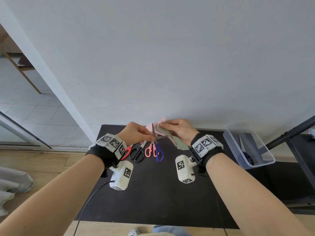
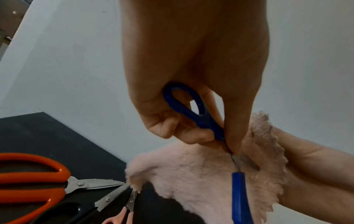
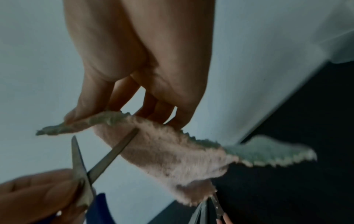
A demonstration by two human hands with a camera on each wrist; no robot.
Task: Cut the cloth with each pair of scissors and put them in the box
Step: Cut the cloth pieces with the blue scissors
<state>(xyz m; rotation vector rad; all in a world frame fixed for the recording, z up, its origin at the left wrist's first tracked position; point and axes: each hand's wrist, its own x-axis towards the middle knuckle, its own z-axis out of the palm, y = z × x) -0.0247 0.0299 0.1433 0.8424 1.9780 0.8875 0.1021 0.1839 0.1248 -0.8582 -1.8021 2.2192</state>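
Blue-handled steel scissors are held in the left hand, blades wide apart, fingers curled round the handle. Just to their right, the right hand pinches the fluffy pink-and-green cloth, whose edge sits between the blades, above the counter.

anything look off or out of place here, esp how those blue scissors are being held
One oddity: the left hand pinches the blue-handled scissors near the pivot, not through the finger loops, which hang down unused. Blades are open against the pink and green fluffy cloth held up by the right hand. Nothing looks spilled or damaged.
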